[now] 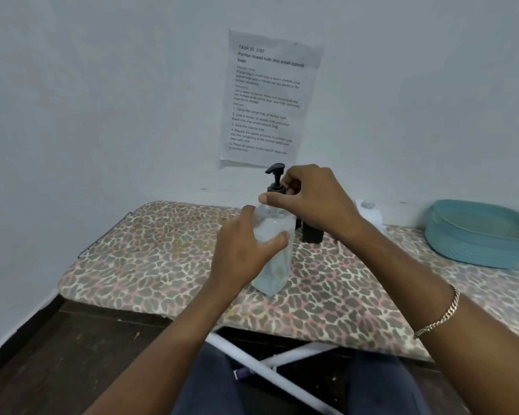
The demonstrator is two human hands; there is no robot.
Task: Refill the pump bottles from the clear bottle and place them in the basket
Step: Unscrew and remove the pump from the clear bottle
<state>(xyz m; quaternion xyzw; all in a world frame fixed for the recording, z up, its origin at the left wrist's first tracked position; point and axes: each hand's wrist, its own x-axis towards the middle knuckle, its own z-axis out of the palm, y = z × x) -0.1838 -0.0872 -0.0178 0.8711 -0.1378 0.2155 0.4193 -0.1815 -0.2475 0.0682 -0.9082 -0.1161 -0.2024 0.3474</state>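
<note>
A clear pump bottle (272, 253) with a black pump head (275, 172) stands on the leopard-print board. My left hand (246, 253) grips its body from the left. My right hand (309, 202) is curled around the black collar at the bottle's neck, thumb in front. A dark bottle (312, 233) stands just behind, mostly hidden by my right wrist. A pale bottle (370, 212) sits near the wall behind my right forearm. The teal basket (474, 235) sits at the far right.
The leopard-print board (150, 259) rests on white folding legs (261, 369) and ends at the wall. A printed sheet (267, 100) is taped to the wall. Dark floor lies to the left and my knees are under the board's near edge.
</note>
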